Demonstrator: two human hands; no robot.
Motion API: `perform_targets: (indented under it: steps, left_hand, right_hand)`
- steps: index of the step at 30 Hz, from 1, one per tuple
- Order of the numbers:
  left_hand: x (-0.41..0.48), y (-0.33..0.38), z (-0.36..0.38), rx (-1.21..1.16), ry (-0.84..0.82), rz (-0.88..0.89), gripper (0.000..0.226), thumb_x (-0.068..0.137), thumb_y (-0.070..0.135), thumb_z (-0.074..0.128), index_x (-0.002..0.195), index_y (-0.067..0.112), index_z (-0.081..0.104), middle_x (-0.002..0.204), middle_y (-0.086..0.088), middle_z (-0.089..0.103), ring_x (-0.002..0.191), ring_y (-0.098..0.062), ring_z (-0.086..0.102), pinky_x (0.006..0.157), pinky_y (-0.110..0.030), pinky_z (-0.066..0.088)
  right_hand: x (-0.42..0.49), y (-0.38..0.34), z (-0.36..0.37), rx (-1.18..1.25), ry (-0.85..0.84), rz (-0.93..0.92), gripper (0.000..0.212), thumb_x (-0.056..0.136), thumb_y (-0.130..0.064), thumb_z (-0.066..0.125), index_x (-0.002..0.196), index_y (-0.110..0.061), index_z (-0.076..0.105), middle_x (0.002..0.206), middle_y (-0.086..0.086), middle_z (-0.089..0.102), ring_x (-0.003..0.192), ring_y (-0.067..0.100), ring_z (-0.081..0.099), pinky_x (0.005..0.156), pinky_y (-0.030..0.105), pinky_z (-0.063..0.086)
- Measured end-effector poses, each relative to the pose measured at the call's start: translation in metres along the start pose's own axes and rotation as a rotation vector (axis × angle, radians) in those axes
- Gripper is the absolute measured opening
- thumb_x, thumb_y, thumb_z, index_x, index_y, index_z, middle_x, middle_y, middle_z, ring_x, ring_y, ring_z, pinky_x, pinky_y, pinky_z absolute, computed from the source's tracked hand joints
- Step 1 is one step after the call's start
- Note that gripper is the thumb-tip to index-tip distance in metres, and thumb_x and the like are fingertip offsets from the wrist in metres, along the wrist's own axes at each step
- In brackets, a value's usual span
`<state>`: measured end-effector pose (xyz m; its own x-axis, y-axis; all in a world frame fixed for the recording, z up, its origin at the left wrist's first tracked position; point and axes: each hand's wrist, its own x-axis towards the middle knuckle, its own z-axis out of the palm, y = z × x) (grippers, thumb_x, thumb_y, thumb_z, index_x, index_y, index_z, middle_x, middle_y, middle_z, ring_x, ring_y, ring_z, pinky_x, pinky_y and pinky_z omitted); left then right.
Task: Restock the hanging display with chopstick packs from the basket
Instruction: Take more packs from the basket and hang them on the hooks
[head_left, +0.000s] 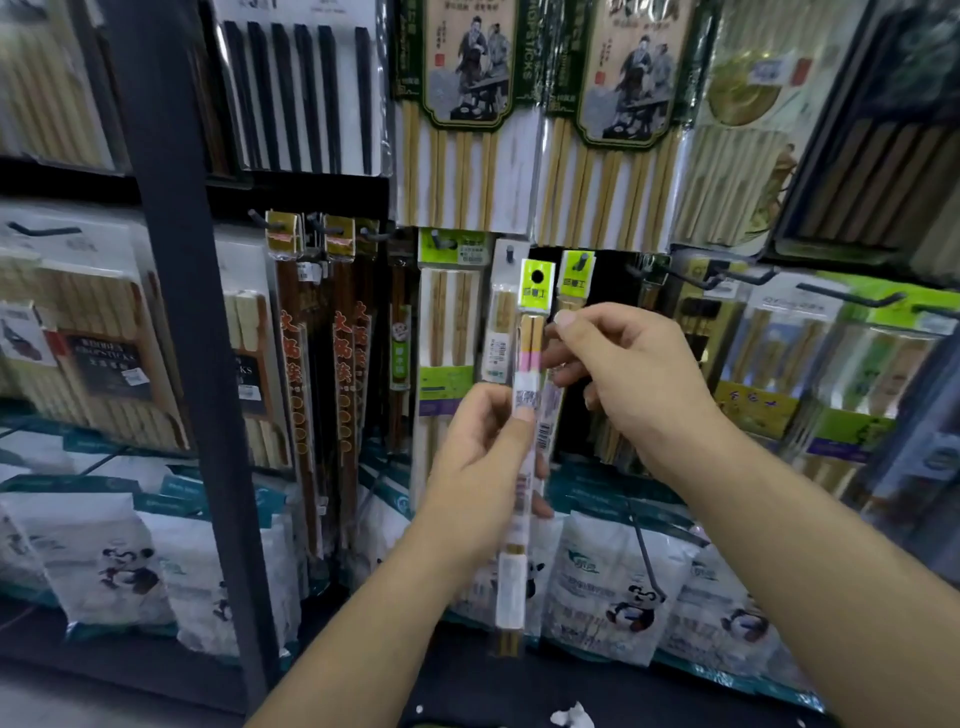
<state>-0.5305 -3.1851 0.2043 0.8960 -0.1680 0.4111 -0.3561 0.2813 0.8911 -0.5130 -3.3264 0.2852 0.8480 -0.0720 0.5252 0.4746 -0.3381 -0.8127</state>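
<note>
Backdrop: shop pegboard, centre frame
Hands: left hand (480, 462) and right hand (618, 374) both clamped on chopstick pack (525, 415)
Tip: line header hole up with the peg (510, 254)

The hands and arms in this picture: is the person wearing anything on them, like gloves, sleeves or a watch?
Nothing shows on either one. The left hand and right hand are bare, with no gloves and no rings that can be seen. Both forearms are uncovered as far as the picture's bottom edge: no sleeve, watch or bracelet. The fingernails look short and unpainted.
</note>
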Motion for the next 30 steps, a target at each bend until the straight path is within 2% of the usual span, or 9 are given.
perform_targets:
  steps: [4, 8, 10, 12, 15, 19, 22, 25, 30]
  left_hand:
    - [0.02, 0.004, 0.016, 0.045, -0.013, 0.003, 0.01, 0.106, 0.018, 0.055, 0.099, 0.019, 0.062, 0.081, 0.003, 0.054, 0.066, -0.014, 0.06, 0.055, -0.041, 0.063]
    - [0.031, 0.003, 0.023, 0.075, -0.004, 0.033, 0.02, 0.104, 0.021, 0.059, 0.09, 0.031, 0.069, 0.082, 0.004, 0.056, 0.076, -0.019, 0.06, 0.067, -0.045, 0.064]
    - [0.034, 0.002, 0.023, 0.135, 0.004, 0.087, 0.016, 0.099, 0.029, 0.061, 0.087, 0.036, 0.069, 0.084, 0.002, 0.06, 0.08, -0.02, 0.059, 0.074, -0.035, 0.06]
    - [0.035, 0.001, 0.023, 0.186, 0.008, 0.117, 0.01, 0.094, 0.036, 0.06, 0.088, 0.037, 0.068, 0.08, 0.009, 0.06, 0.078, -0.009, 0.057, 0.072, -0.023, 0.051]
    - [0.035, -0.004, 0.021, 0.192, 0.007, 0.119, 0.011, 0.095, 0.037, 0.059, 0.088, 0.037, 0.067, 0.076, 0.014, 0.058, 0.069, -0.003, 0.051, 0.064, -0.018, 0.045]
    - [0.036, -0.006, 0.019, 0.174, 0.018, 0.137, 0.018, 0.096, 0.035, 0.059, 0.086, 0.046, 0.069, 0.076, 0.017, 0.059, 0.071, 0.001, 0.053, 0.067, -0.015, 0.047]
    - [0.039, -0.011, 0.019, 0.215, 0.052, 0.127, 0.018, 0.097, 0.035, 0.06, 0.085, 0.046, 0.068, 0.073, 0.014, 0.058, 0.069, -0.001, 0.053, 0.065, -0.017, 0.046]
    - [0.045, -0.019, 0.017, 0.345, 0.099, 0.066, 0.014, 0.101, 0.031, 0.062, 0.093, 0.042, 0.062, 0.067, 0.017, 0.059, 0.063, 0.0, 0.054, 0.063, -0.022, 0.048]
    - [0.052, -0.016, 0.017, 0.494, 0.161, 0.115, 0.013, 0.099, 0.034, 0.059, 0.097, 0.046, 0.055, 0.097, 0.025, 0.067, 0.09, 0.006, 0.063, 0.076, -0.014, 0.054]
  right_hand:
    - [0.007, -0.001, -0.012, 0.019, 0.046, 0.019, 0.02, 0.099, -0.026, 0.066, 0.085, -0.015, 0.074, 0.077, -0.002, 0.076, 0.061, 0.008, 0.068, 0.049, 0.012, 0.044]
    - [0.013, -0.002, -0.015, 0.032, 0.095, 0.025, 0.021, 0.098, -0.023, 0.067, 0.079, -0.016, 0.073, 0.063, -0.009, 0.071, 0.054, 0.001, 0.063, 0.047, 0.01, 0.042]
    - [0.016, -0.002, -0.015, 0.028, 0.116, 0.026, 0.023, 0.098, -0.023, 0.068, 0.077, -0.015, 0.073, 0.06, -0.009, 0.068, 0.053, 0.001, 0.061, 0.046, 0.011, 0.042]
    - [0.018, -0.001, -0.015, 0.02, 0.122, 0.041, 0.023, 0.097, -0.024, 0.068, 0.078, -0.012, 0.073, 0.059, -0.008, 0.068, 0.052, 0.002, 0.06, 0.046, 0.011, 0.041]
    - [0.019, 0.001, -0.013, 0.018, 0.119, 0.062, 0.024, 0.097, -0.024, 0.068, 0.081, -0.007, 0.074, 0.06, -0.006, 0.068, 0.052, 0.003, 0.059, 0.046, 0.011, 0.041]
    - [0.022, 0.004, -0.009, 0.032, 0.141, 0.081, 0.026, 0.097, -0.022, 0.068, 0.081, -0.001, 0.071, 0.067, 0.004, 0.068, 0.053, 0.006, 0.059, 0.046, 0.012, 0.042]
    - [0.025, 0.01, -0.007, -0.036, 0.154, 0.079, 0.027, 0.097, -0.025, 0.068, 0.079, -0.006, 0.072, 0.075, 0.013, 0.072, 0.062, 0.013, 0.061, 0.054, 0.024, 0.05]
    - [0.026, 0.019, -0.005, -0.105, 0.158, 0.067, 0.027, 0.097, -0.031, 0.067, 0.077, -0.014, 0.073, 0.077, 0.008, 0.073, 0.068, 0.017, 0.066, 0.072, 0.036, 0.058]
    - [0.024, 0.038, -0.009, -0.14, 0.096, 0.019, 0.01, 0.095, -0.031, 0.071, 0.086, -0.025, 0.074, 0.082, -0.001, 0.075, 0.078, 0.017, 0.071, 0.073, 0.034, 0.06]
